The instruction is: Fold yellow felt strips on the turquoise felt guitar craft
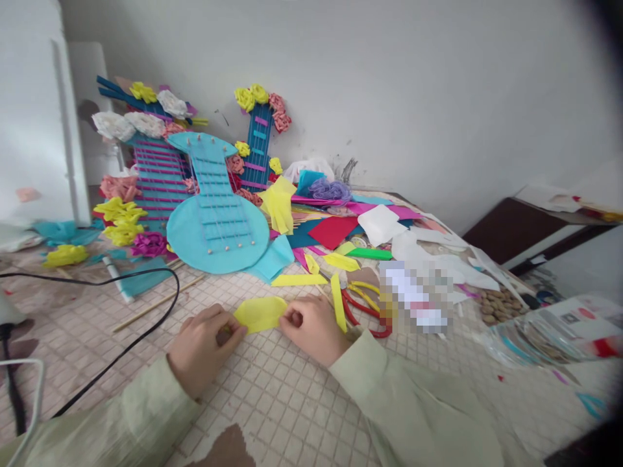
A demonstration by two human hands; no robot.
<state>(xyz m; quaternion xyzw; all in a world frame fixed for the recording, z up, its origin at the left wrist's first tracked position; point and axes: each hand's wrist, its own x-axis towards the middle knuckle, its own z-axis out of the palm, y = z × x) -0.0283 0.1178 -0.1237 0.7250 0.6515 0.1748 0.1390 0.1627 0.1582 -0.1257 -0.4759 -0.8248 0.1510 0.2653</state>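
Note:
A piece of thin yellow crepe paper [261, 314] stretches between my two hands, just above the tabletop. My left hand [207, 340] pinches its left end between thumb and forefinger. At the right end, my right hand [311, 327] pinches it in the same way. Close beyond the paper lies a narrow yellow strip [299, 280], and another yellow strip [337, 302] rests beside my right hand. Red-handled pliers or scissors [357, 311] lie right of that hand, their working end partly hidden.
A blue guitar-shaped craft [217, 214] leans at the back left among crepe flowers [119, 220]. Coloured paper sheets [335, 230] pile up along the wall. A black cable [146, 331] and a thin wooden stick [158, 303] lie left. Nuts or pebbles [499, 306] and clear plastic packaging [540, 334] are right.

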